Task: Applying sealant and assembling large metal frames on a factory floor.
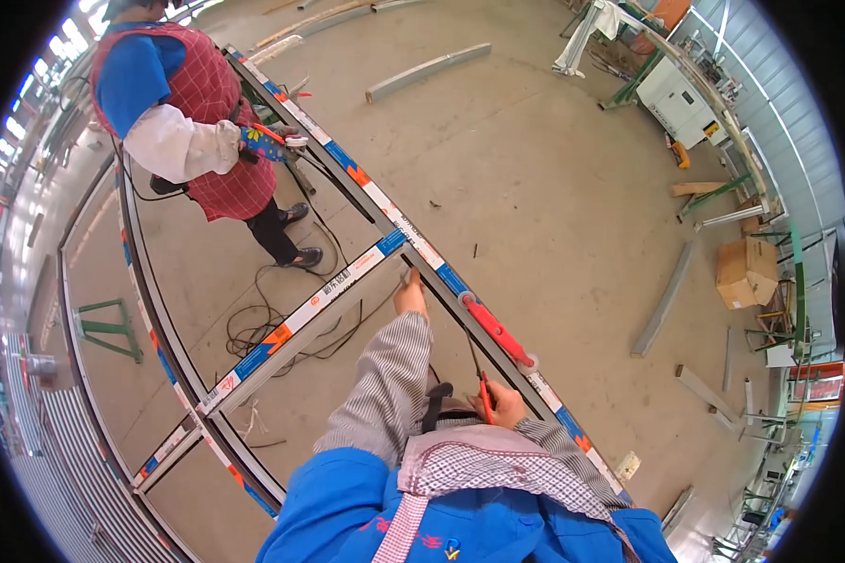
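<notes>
My left hand (411, 293) reaches forward to the inner corner of a large metal window frame (291, 327), where a crossbar meets the long rail. Its fingers are drawn together against a dark edge there; what they pinch, if anything, is hidden. Close to my body, my right hand (507, 405) is closed around a red-handled hand tool (485, 398); its exact kind is unclear. A thin dark strip (472, 349) runs up from near that tool along the rail. On the rail beside it lies a red double-cup suction lifter (498, 332).
Across the frame a co-worker (183, 122) stands with a patterned glove (261, 143) at the rail. Black cable (253, 328) coils on the floor below. A green trestle (109, 328) is at left, loose metal bars (429, 71) lie beyond, and a cardboard box (747, 272) sits right.
</notes>
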{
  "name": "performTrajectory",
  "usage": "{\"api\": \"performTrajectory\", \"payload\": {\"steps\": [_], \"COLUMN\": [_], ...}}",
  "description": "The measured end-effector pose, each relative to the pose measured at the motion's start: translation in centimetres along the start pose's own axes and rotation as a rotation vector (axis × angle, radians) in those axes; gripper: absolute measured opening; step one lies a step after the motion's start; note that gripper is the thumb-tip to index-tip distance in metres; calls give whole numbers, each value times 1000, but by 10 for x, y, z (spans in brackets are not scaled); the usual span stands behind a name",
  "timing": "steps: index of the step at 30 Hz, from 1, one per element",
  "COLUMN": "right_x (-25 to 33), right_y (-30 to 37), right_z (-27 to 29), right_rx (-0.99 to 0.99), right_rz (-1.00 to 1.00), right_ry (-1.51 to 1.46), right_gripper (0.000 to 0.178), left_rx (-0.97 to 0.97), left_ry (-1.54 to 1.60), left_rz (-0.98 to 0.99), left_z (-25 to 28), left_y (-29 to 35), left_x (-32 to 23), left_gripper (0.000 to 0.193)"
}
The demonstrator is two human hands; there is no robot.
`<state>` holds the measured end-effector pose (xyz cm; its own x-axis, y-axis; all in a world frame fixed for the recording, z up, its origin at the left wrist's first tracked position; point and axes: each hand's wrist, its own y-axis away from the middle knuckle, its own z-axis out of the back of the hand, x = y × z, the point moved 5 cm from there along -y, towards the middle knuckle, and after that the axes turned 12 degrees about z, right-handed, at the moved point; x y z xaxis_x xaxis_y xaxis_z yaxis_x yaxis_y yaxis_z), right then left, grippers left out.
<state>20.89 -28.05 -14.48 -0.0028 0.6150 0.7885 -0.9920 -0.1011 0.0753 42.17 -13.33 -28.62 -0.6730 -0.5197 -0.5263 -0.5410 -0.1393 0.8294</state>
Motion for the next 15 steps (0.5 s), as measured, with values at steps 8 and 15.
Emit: {"api": "performTrajectory", "payload": {"steps": [8,15], "right_x": [42,82], "right_y": [-11,-31], "right_z": [30,45], "right_rx": [-64,-249], "right_rz": [-232,4], "right_ry": [-463,-908], "right_gripper": [15,17], "left_rx": [365,689], "left_ry": [-285,-870], "left_rz": [-326,-924], "left_z": [79,55], "left_y": [211,300], "left_x": [-11,-26], "left_gripper": [33,14]}}
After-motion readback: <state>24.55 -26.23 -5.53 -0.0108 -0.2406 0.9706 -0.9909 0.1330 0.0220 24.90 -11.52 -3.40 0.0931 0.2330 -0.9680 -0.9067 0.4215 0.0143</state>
